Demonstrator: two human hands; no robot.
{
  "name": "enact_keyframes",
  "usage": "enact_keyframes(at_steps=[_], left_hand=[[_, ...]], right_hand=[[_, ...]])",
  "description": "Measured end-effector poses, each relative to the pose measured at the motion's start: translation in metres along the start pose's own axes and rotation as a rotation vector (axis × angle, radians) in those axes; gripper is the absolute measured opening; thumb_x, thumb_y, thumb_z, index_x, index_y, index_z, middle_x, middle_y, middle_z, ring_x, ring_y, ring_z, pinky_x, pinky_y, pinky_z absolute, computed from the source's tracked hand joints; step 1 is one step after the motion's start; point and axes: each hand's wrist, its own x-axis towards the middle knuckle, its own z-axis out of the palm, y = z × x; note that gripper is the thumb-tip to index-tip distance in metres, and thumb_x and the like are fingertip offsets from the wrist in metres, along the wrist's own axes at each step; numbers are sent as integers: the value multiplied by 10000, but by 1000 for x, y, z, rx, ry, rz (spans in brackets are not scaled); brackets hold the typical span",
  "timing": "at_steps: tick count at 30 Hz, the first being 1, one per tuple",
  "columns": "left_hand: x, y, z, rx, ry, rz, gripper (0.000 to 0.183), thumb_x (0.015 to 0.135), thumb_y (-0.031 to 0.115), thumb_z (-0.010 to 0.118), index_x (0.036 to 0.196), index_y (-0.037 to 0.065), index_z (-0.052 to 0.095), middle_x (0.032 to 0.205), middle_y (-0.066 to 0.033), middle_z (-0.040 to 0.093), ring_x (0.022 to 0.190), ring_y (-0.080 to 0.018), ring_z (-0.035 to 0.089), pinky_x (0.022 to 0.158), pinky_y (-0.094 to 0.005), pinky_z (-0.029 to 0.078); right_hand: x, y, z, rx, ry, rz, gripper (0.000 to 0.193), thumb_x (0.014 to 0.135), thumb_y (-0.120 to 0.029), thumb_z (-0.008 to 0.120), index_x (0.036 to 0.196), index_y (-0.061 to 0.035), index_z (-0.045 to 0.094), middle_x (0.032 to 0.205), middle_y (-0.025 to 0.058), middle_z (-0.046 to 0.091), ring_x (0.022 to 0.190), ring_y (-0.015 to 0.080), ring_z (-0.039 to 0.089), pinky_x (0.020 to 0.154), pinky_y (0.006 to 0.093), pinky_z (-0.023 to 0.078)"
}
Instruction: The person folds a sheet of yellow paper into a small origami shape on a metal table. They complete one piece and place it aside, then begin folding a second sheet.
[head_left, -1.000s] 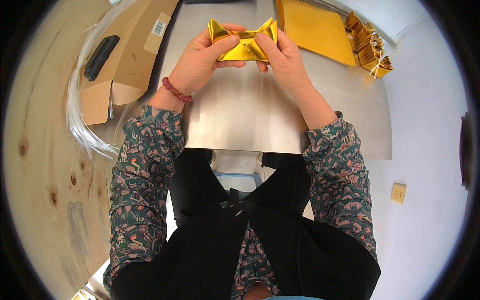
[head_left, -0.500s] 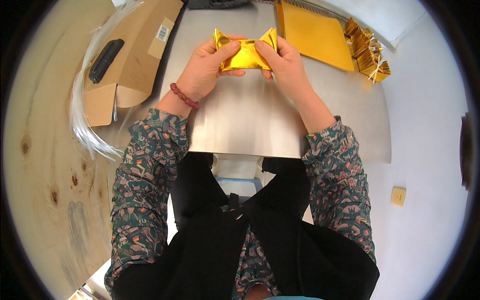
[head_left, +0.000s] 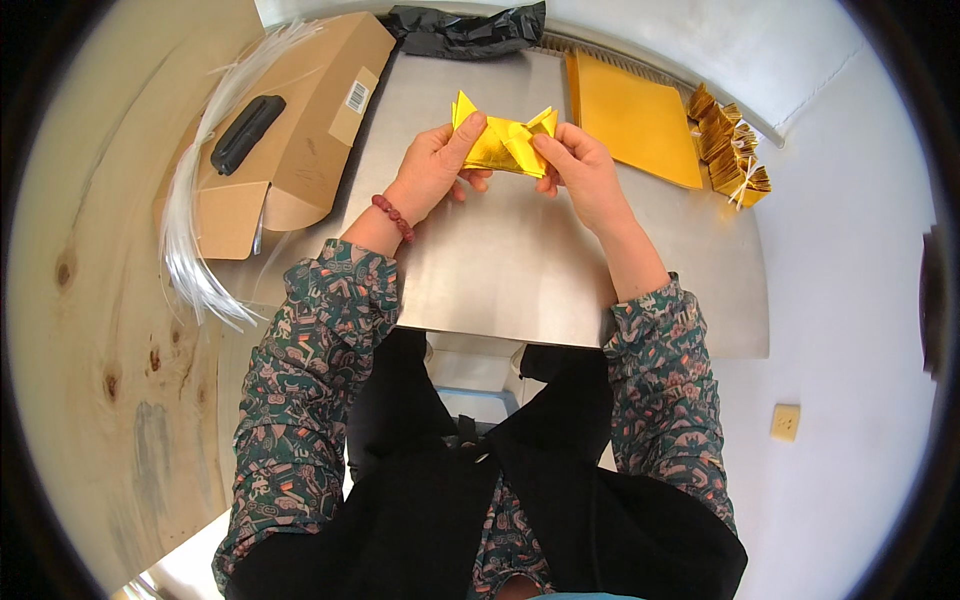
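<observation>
Between my two hands, above the metal table [head_left: 480, 265], I hold a folded piece of shiny gold paper [head_left: 492, 150] with pointed corners standing up at both ends. My left hand [head_left: 437, 163] pinches its left end, thumb on top and fingers beneath. At the other end my right hand [head_left: 580, 170] is closed on the paper, its thumb pressing near a raised flap. The fingers under the paper are partly hidden. To the right of my hands lies a stack of flat gold paper sheets [head_left: 637, 118].
Tied bundles of folded gold paper [head_left: 728, 145] line the table's right edge by the wall. At left stands a cardboard box [head_left: 310, 140], with a black-handled object [head_left: 247, 135] and white plastic strands [head_left: 185, 220] on it. Black plastic [head_left: 470, 32] lies at the back.
The whole view has shifted, showing more of the black plastic. The gold paper now tilts down to the right, and its right end looks refolded under my right thumb.
</observation>
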Motion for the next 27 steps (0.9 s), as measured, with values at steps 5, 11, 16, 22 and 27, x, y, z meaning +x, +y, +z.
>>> enact_keyframes(at_steps=[5,11,16,22,27], left_hand=[[0,-2,9,-168,-12,222,451,1077,488,555,1089,57,686,796,-40,690,606,-79,628,514,-209,473],[-7,10,1,-174,9,312,481,1072,509,553,1149,52,678,842,-37,689,618,-81,620,560,-222,498],[6,-2,-13,-44,274,191,705,1032,676,463,1294,44,631,1142,-60,665,912,-148,655,719,-311,542],[21,-23,-19,47,458,211,517,1067,530,513,1223,56,648,1047,-41,662,827,-97,629,656,-257,486],[17,-26,-6,32,432,162,427,1085,464,517,1110,60,650,951,4,655,777,-67,608,611,-238,471]], right_hand=[[-1,-7,-1,70,-27,45,206,1049,-280,659,953,-100,633,773,-24,633,585,50,603,534,194,436],[7,-14,0,123,-89,32,242,1014,-316,709,911,-106,646,738,-33,642,576,43,605,504,196,388],[38,4,-1,8,12,38,193,1032,-288,686,969,-107,662,733,-47,621,588,30,591,526,179,397],[113,38,19,-15,161,-12,238,1012,-259,699,1088,-34,687,845,-6,682,623,71,629,528,216,425],[169,47,31,-130,170,-44,263,996,-265,707,1105,-27,688,839,7,686,611,85,638,513,228,427]])
